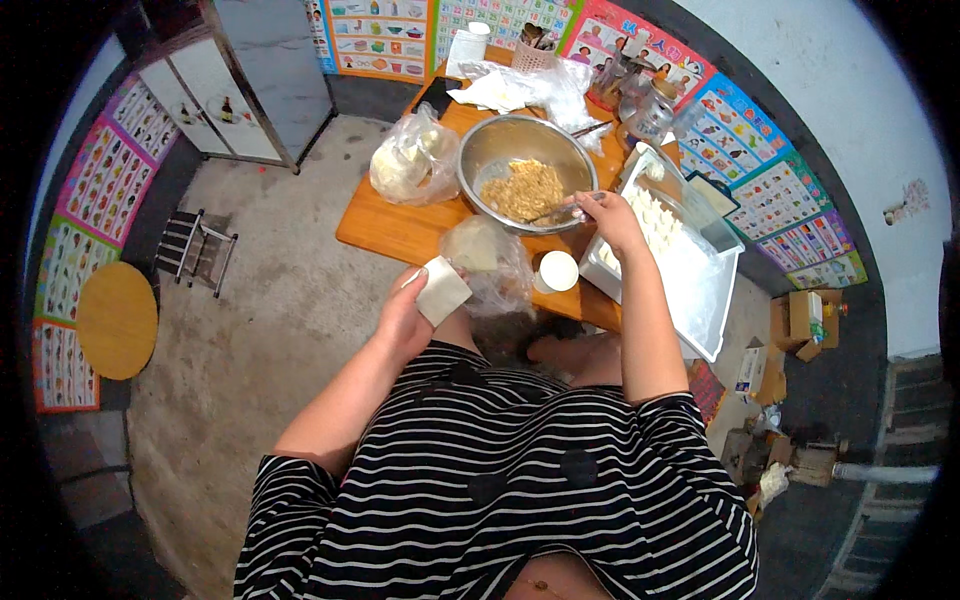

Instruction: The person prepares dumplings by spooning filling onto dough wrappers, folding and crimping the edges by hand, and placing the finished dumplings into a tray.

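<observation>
My left hand (403,319) holds a square dough wrapper (444,292) by its near edge, just off the table's front. In my right hand (611,219) is the handle of a metal utensil (555,213); its end dips into the minced filling (525,186). The filling lies in a wide stainless steel bowl (472,142). A plastic bag of wrappers (480,247) rests at the table's front edge. Beside it stands a small white cup (559,271). Right of my right hand, a white plastic tray (701,300) contains rows of folded dumplings (652,217).
A second plastic bag with pale contents (416,161) sits left of the bowl on the wooden table (375,223). Behind are a black phone (436,95), crumpled plastic (570,86), a utensil holder (534,55) and glass jars (651,112). A folding stool (193,251) stands left.
</observation>
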{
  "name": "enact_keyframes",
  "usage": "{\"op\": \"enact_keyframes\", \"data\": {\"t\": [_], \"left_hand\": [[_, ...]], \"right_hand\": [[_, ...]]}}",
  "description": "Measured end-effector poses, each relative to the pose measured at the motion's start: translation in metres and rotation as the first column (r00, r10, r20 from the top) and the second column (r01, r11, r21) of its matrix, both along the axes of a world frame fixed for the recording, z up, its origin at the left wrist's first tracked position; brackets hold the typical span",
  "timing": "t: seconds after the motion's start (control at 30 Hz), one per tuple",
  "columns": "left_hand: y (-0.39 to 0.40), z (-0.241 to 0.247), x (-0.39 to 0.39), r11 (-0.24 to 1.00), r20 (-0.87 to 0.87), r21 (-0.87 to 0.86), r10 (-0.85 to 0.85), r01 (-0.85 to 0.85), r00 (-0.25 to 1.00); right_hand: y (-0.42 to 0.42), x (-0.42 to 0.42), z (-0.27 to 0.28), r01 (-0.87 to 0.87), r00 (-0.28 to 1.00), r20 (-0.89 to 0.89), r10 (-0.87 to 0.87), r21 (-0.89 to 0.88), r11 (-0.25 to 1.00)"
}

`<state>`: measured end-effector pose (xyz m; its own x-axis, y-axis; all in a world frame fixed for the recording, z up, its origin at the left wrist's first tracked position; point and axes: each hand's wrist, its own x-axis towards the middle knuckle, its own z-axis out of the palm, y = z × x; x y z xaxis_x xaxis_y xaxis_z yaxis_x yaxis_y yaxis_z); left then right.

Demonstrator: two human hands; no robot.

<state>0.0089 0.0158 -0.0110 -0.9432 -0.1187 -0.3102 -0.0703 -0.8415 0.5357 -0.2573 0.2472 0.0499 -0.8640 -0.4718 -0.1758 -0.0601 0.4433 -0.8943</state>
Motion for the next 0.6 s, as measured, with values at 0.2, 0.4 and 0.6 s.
{"op": "enact_keyframes", "data": {"t": [0.2, 0.4, 0.6], "left_hand": [[-0.001, -0.001, 0.001, 1.000, 0.030, -0.008, 0.003, -0.003, 1.000], [0.000, 0.000, 0.001, 0.999, 0.009, 0.028, 0.021, -0.021, 1.000], [-0.003, 0.010, -0.004, 0.978, 0.044, 0.162, 0.126, -0.131, 0.991]], "right_hand": [[0.013, -0.001, -0.014, 0.239, 0.931, 0.350, -0.105, -0.367, 0.899], [0.015, 0.017, 0.001, 0.340, 0.887, 0.453, -0.092, -0.504, 0.794], [0.005, 0.067, 0.017, 0.278, 0.909, 0.416, 0.027, -0.654, 0.703]]}}
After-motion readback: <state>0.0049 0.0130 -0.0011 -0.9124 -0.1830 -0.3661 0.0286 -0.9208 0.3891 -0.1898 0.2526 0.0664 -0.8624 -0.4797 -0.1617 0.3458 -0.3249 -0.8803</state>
